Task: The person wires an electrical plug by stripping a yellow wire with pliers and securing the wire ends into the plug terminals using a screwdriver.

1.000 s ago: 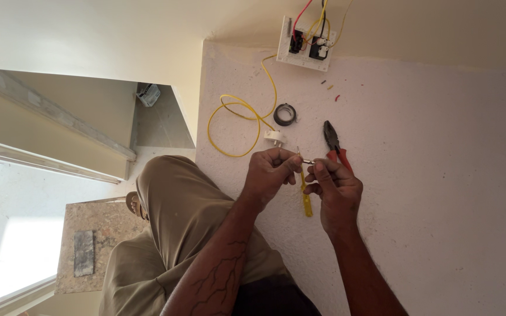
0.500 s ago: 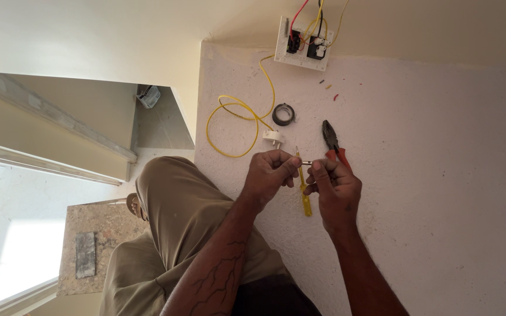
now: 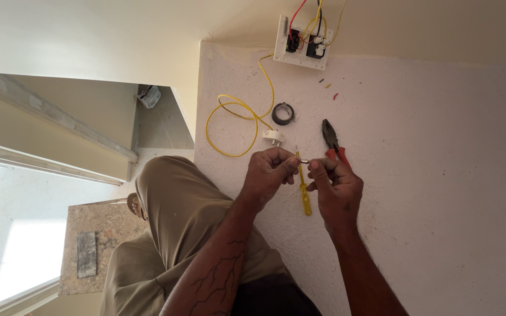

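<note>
Right between the two hands sits a small metal piece (image 3: 304, 161), pinched at one end by the fingertips of the left hand (image 3: 269, 174) and at the other by those of the right hand (image 3: 336, 186), so its long axis runs straight across from hand to hand. Both hands are curled nearly closed around it; what exactly it is stays too small to tell. Just beneath it a yellow screwdriver (image 3: 304, 188) lies on the white textured surface (image 3: 440, 175), pointing away from the person. Red-handled pliers (image 3: 332, 143) rest touching the right hand's far side. Farther out lie a white plug (image 3: 272, 136), a roll of black tape (image 3: 283, 113), a looping yellow wire (image 3: 229, 120) and a white switch box (image 3: 303, 42).
</note>
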A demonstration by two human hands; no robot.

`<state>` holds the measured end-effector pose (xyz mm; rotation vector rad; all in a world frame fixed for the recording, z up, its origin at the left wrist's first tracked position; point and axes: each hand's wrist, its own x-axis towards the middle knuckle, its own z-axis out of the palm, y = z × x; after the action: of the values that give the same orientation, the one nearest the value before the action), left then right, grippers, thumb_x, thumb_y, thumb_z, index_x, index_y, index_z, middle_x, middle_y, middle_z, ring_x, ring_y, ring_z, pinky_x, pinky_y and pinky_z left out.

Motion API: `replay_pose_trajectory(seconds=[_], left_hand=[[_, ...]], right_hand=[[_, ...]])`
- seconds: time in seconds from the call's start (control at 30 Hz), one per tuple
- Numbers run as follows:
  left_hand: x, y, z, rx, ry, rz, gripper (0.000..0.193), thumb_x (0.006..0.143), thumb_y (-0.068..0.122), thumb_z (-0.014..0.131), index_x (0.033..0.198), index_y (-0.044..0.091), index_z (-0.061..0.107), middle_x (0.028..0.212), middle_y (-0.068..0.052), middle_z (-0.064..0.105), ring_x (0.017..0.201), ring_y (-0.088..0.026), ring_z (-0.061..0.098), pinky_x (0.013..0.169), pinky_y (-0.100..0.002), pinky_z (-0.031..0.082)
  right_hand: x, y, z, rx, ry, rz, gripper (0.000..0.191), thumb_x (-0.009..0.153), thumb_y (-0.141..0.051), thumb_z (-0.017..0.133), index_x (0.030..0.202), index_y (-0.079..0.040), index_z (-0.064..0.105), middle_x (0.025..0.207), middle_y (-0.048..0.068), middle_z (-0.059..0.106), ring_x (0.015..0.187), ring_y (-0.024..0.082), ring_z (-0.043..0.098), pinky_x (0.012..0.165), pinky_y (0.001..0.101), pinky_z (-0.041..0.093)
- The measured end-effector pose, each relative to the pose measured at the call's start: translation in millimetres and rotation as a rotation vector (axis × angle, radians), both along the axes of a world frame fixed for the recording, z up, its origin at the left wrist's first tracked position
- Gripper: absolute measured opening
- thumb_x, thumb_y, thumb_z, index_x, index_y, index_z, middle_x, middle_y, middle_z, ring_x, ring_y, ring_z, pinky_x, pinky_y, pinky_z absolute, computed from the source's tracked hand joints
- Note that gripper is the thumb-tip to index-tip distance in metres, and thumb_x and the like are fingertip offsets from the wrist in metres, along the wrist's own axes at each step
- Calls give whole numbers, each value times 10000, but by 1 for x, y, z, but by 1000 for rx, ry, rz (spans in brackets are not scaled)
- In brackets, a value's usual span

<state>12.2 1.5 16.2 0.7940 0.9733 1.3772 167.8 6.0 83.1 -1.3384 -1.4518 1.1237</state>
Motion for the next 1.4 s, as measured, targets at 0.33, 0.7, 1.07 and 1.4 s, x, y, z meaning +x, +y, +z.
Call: replay_pose_trajectory(seconds=[0.33,0.7,1.07,1.4], left_hand=[[0,1,-3,-23,-51,2,253,959,255,746,922,9,703,743,-41,690,606,-79,616,553,-231,503],[4,3,-10,-11,-132,5,257,975,262,735,924,13,697,760,-38,696,608,-86,626,561,-229,494],[3,4,-13,-11,-155,4,240,975,260,733,945,24,702,774,-30,696,628,-81,625,575,-229,499],[4,4,-15,-16,-149,-2,244,981,261,728,939,22,697,770,-31,694,629,-85,628,580,-233,505]], right_hand=[[-3,2,13,-25,53,26,253,973,-234,696,1061,2,718,926,95,711,828,147,700,677,310,645],[-4,2,17,108,44,86,232,977,-176,687,1104,18,702,1028,96,723,887,124,697,712,293,644],[-3,4,13,102,-55,77,194,979,-130,688,1103,14,727,991,114,743,833,128,718,680,280,651],[-3,2,8,55,-60,29,202,987,-171,709,1058,15,744,950,125,742,781,137,711,644,287,636]])
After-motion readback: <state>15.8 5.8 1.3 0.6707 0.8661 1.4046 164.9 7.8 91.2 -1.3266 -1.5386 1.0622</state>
